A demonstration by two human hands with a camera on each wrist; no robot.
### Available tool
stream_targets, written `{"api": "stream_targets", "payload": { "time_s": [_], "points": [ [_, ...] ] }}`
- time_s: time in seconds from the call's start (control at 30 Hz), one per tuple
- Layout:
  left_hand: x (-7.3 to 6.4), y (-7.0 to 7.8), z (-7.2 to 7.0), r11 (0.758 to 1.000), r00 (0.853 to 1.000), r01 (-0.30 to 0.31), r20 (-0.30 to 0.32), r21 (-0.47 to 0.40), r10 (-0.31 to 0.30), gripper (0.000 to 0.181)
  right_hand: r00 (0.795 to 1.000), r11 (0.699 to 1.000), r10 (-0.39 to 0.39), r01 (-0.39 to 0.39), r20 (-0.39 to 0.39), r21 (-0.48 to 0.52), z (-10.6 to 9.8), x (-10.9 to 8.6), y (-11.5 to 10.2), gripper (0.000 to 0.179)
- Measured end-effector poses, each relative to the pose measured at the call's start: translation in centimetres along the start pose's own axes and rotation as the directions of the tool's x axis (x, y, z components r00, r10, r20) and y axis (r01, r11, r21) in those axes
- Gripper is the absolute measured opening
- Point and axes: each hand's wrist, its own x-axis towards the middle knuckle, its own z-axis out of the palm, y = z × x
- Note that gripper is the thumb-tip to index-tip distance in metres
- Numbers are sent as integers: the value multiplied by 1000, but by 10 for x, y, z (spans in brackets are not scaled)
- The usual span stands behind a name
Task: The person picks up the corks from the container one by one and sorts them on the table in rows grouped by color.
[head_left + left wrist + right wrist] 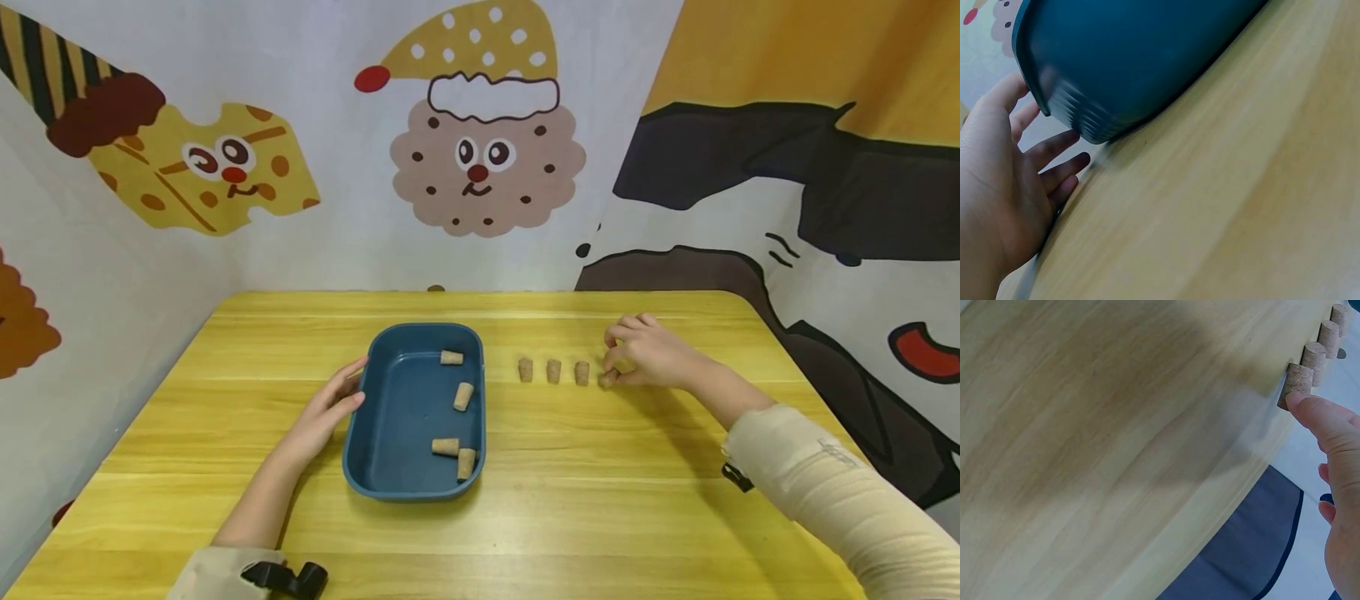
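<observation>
My right hand (651, 354) pinches a tapered cork stopper (1298, 381) close over the table, at the right end of a row. Its thumb lies on the cork's side in the right wrist view; the other fingertips are hidden there. To its left stand three more corks, the nearest being this cork (582, 373). My left hand (324, 414) rests against the left side of a blue plastic tray (352, 454), its fingers loosely extended. In the left wrist view the fingertips are right at the tray's ribbed end. Several corks, such as this cork (463, 397), lie inside along the tray's right side.
The yellow wood-grain table (570, 517) carries the tray and the row of corks. Behind it hangs a cartoon-printed cloth (322, 75), which also runs along both sides. Dark straps with small black devices (288, 577) sit at the sleeves.
</observation>
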Motion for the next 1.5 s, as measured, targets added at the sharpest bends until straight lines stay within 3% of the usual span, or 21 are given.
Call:
{"api": "stream_targets", "payload": {
  "time_s": [0.4,1.5],
  "points": [
    [0,0,0,1000,1000,-4,4,-2,4,54,998,998,28,-25,-60,53,8,-3,-1,31],
    [0,0,0,1000,1000,-6,3,8,6,55,993,991,105,-101,-46,90,12,-12,3,32]
  ]
}}
